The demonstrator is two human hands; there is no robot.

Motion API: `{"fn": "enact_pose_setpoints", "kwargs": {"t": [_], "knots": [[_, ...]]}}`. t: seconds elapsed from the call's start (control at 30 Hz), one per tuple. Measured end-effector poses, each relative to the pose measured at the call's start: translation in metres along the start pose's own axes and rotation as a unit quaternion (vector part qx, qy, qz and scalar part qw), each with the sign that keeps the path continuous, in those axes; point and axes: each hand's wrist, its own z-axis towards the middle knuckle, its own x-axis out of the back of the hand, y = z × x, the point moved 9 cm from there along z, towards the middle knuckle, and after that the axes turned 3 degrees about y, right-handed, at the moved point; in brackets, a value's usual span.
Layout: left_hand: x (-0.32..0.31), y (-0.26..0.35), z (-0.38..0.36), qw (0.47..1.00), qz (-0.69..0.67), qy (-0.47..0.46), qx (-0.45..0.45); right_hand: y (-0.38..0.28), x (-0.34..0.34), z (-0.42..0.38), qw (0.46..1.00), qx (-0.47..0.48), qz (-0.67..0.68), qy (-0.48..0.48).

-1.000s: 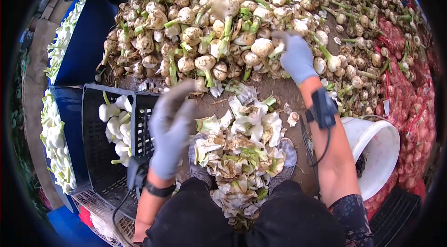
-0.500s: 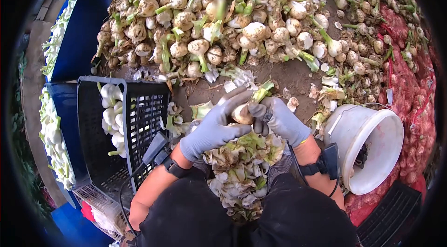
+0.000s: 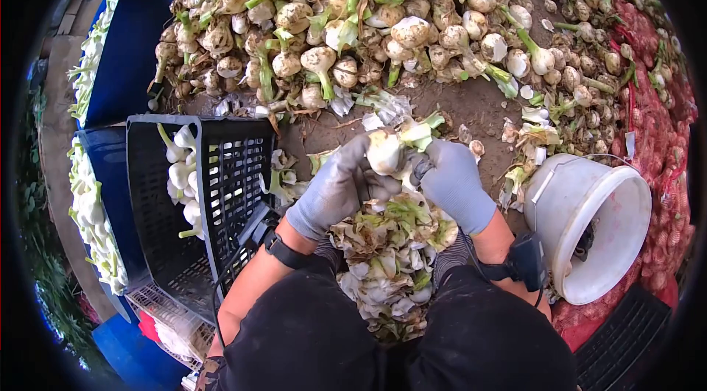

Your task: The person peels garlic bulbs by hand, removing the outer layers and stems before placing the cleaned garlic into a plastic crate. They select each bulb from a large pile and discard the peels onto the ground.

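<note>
A garlic bulb (image 3: 385, 152) with a short green stem is held between my two gloved hands, over a heap of peeled skins (image 3: 390, 266) between my legs. My left hand (image 3: 340, 183) has its fingers closed round the left side of the bulb. My right hand (image 3: 449, 174) is closed at the bulb's right side, near the stem, with its fingertips partly hidden. Beyond the hands lies a large pile of unpeeled garlic (image 3: 294, 30) on the soil.
A black crate (image 3: 239, 192) holding white bulbs (image 3: 180, 174) stands at left, beside blue containers (image 3: 121, 60) of garlic. At right are a white bucket (image 3: 552, 207), red net sacks (image 3: 655, 192) and a black crate (image 3: 622, 336).
The bulb has turned in my hands and shows a whiter surface. My left fingers have shifted from above it to its left side. The whole view has moved slightly.
</note>
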Motion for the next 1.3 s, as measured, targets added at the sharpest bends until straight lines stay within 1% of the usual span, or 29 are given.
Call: {"fn": "enact_pose_setpoints", "kwargs": {"t": [0.03, 0.1, 0.17, 0.2, 0.27, 0.37, 0.43, 0.47, 0.5, 0.53, 0.57, 0.6, 0.63, 0.67, 0.7, 0.77, 0.8, 0.83, 0.9, 0.93, 1.0, 1.03, 1.07, 1.1, 1.17, 1.2, 1.23, 1.27, 1.3], "knots": [[0.002, -0.007, 0.000, 1.000, 0.008, -0.013, 0.025, -0.022, 0.007, -0.003, 0.971, 0.108, -0.201, 0.066], [0.001, -0.008, -0.003, 0.999, 0.016, -0.025, 0.046, -0.019, 0.001, -0.001, 0.976, 0.048, -0.209, 0.028], [-0.006, 0.011, -0.006, 0.999, 0.027, -0.020, -0.008, -0.037, 0.014, -0.002, 0.980, 0.116, 0.119, 0.105], [-0.012, 0.019, -0.010, 0.995, 0.080, -0.055, -0.027, -0.036, 0.014, -0.001, 0.980, 0.117, 0.119, 0.105], [-0.012, 0.019, -0.010, 0.985, 0.159, -0.024, -0.053, -0.004, -0.017, 0.002, 0.947, -0.052, 0.315, -0.035], [0.012, 0.019, -0.008, 0.955, 0.260, 0.022, -0.137, 0.012, -0.023, 0.006, 0.967, -0.103, 0.233, -0.032], [0.028, 0.044, -0.008, 0.934, 0.260, 0.073, -0.233, -0.006, -0.023, -0.001, 0.983, -0.060, 0.165, -0.063], [0.034, 0.054, -0.010, 0.922, 0.245, 0.114, -0.277, -0.011, -0.033, -0.012, 0.950, -0.114, 0.276, -0.090], [0.045, 0.052, -0.004, 0.923, 0.271, 0.165, -0.216, -0.014, -0.043, -0.018, 0.902, -0.166, 0.381, -0.116], [0.035, 0.053, -0.006, 0.919, 0.287, 0.151, -0.222, -0.018, -0.044, -0.012, 0.930, -0.074, 0.339, -0.126], [0.023, 0.054, -0.008, 0.915, 0.303, 0.136, -0.228, -0.016, -0.044, -0.010, 0.930, -0.073, 0.337, -0.128], [0.002, 0.066, -0.014, 0.857, 0.387, 0.075, -0.331, -0.019, -0.037, -0.005, 0.963, -0.014, 0.248, -0.104], [0.002, 0.061, -0.011, 0.875, 0.383, 0.066, -0.289, -0.023, -0.032, -0.003, 0.984, 0.045, 0.157, -0.078], [0.000, 0.056, -0.008, 0.890, 0.380, 0.058, -0.246, -0.011, -0.049, -0.007, 0.962, -0.023, 0.217, -0.162], [0.006, 0.045, -0.004, 0.927, 0.323, 0.059, -0.180, -0.011, -0.050, -0.009, 0.962, -0.023, 0.219, -0.163], [0.023, 0.026, 0.002, 0.964, 0.235, 0.088, -0.092, -0.030, -0.039, -0.011, 0.987, 0.119, 0.034, -0.100], [0.032, 0.019, 0.002, 0.970, 0.206, 0.108, -0.068, -0.006, -0.038, -0.005, 0.992, 0.008, 0.031, -0.118], [0.033, 0.019, 0.000, 0.970, 0.206, 0.109, -0.069, 0.002, -0.032, -0.002, 0.992, 0.009, 0.031, -0.119], [0.025, 0.013, -0.004, 0.983, -0.178, 0.026, -0.028, 0.016, 0.009, 0.007, 0.972, 0.028, -0.227, 0.047], [0.028, 0.020, -0.005, 0.977, -0.202, 0.047, -0.055, 0.018, 0.011, 0.005, 0.973, 0.031, -0.224, 0.047], [0.031, 0.032, -0.009, 0.959, -0.269, 0.052, -0.076, 0.042, -0.020, -0.012, 0.936, -0.061, -0.309, -0.157], [0.031, 0.038, -0.010, 0.950, -0.295, 0.043, -0.087, 0.028, -0.039, -0.027, 0.926, -0.035, -0.284, -0.248], [0.026, 0.047, -0.017, 0.958, -0.259, 0.051, -0.112, 0.013, -0.056, -0.044, 0.907, -0.011, -0.260, -0.331], [0.032, 0.069, -0.033, 0.972, -0.120, 0.089, -0.180, 0.018, -0.071, -0.057, 0.893, 0.028, -0.265, -0.362], [0.042, 0.108, -0.069, 0.917, 0.180, 0.225, -0.277, 0.019, -0.063, -0.055, 0.930, 0.010, -0.183, -0.320], [0.055, 0.129, -0.100, 0.876, 0.132, 0.330, -0.327, 0.018, -0.051, -0.054, 0.929, 0.001, -0.192, -0.315], [0.046, 0.165, -0.137, 0.788, 0.298, 0.336, -0.422, 0.007, -0.020, -0.035, 0.940, 0.020, -0.277, -0.200], [0.062, 0.186, -0.174, 0.713, 0.316, 0.415, -0.470, -0.005, 0.008, -0.021, 0.931, 0.041, -0.354, -0.082], [0.083, 0.198, -0.205, 0.641, 0.385, 0.497, -0.441, 0.000, 0.032, -0.012, 0.950, 0.072, -0.305, 0.009]]}}
